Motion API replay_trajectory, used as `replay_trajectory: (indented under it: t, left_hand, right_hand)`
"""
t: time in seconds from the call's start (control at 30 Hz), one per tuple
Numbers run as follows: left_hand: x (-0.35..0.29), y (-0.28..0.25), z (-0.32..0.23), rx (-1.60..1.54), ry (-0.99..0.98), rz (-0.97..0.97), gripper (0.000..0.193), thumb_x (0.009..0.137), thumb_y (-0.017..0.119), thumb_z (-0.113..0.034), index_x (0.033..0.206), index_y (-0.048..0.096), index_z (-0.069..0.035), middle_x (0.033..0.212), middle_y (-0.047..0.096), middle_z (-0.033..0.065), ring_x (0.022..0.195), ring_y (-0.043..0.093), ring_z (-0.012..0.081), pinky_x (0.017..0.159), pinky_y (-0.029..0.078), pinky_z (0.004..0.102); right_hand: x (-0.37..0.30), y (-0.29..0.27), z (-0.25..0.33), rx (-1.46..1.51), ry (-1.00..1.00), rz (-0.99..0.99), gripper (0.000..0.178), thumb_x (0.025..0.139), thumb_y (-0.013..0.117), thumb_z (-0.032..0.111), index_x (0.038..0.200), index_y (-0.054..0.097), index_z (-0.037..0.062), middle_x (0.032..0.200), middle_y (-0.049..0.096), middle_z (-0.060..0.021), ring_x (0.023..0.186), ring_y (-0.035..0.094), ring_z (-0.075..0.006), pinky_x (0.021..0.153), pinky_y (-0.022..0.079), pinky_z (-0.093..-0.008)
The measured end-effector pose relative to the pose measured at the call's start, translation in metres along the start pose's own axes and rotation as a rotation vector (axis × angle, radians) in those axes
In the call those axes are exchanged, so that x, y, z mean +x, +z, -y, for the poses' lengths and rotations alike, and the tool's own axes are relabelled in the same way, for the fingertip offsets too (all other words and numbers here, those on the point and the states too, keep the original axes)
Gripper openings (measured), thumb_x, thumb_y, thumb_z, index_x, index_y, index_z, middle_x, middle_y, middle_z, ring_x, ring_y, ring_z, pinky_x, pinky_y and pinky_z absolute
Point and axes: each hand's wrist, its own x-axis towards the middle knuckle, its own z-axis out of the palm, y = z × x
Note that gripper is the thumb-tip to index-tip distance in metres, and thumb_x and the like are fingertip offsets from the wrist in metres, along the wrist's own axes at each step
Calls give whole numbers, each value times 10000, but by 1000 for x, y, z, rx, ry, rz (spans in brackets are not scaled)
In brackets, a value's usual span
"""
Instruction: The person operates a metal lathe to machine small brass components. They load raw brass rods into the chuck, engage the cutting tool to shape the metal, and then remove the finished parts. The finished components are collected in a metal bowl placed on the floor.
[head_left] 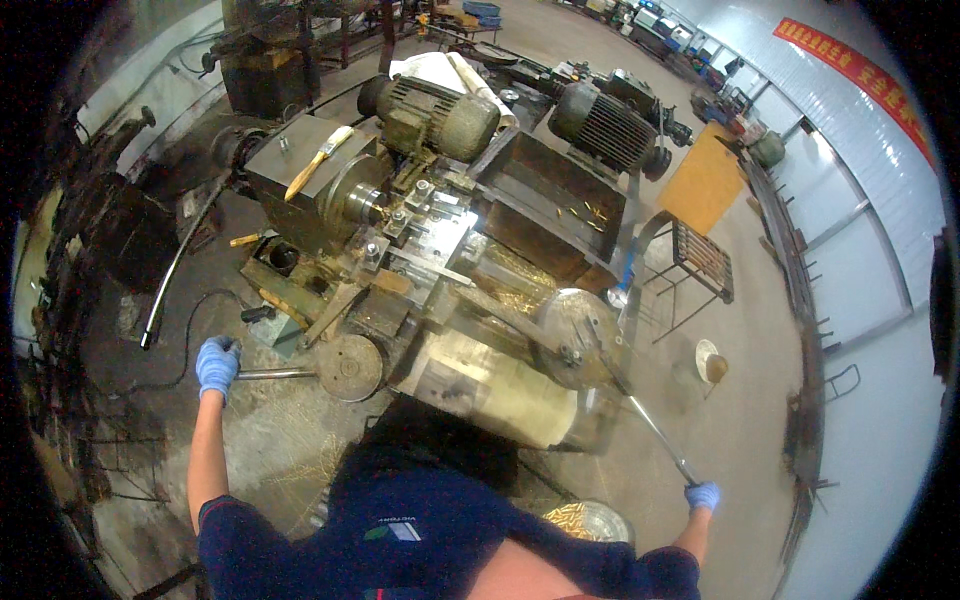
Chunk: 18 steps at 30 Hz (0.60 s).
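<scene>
My left hand (216,365), in a light blue glove, is closed around the end of a short metal lever (278,374). That lever runs into a round metal disc (350,368) at the front left of a small lathe (440,250). Far to the right, my right hand (703,495), gloved the same way, grips the end of a long lever (655,432). Its other end meets a larger round hub (578,338) on the machine's right. Between them, bright metal tool blocks (440,228) sit on the slide near the spindle (360,195), with gold-coloured shavings around.
A brush (320,162) lies on the headstock (300,185). Behind the slide is a metal trough (540,195) with several small brass pieces. Two motors (430,115) stand at the back. A slatted stool (700,262) is at right; a bowl of brass-coloured parts (600,520) sits below me.
</scene>
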Motion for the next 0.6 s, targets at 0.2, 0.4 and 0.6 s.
replay_trajectory:
  t: [0.2,0.4,0.6]
  left_hand:
    - [9,4,10,-65,-84,100,233,757,627,-228,908,674,-57,874,658,147,753,647,274,708,489,351]
    - [11,10,18,-68,-38,35,224,750,629,-227,909,676,-76,878,654,149,807,640,268,731,480,358]
    - [-9,-16,-23,277,260,-49,236,755,608,-279,888,675,-96,841,640,160,795,618,308,729,478,380]
  right_hand:
    - [-15,-10,10,42,59,28,441,635,694,449,832,677,55,884,646,-179,848,632,-312,738,508,-374]
    - [-26,-13,8,55,80,32,427,624,707,424,842,674,58,912,647,-167,869,628,-315,748,506,-366]
    - [-35,-16,13,101,123,61,409,629,715,408,825,668,52,916,646,-173,880,627,-313,746,507,-363]
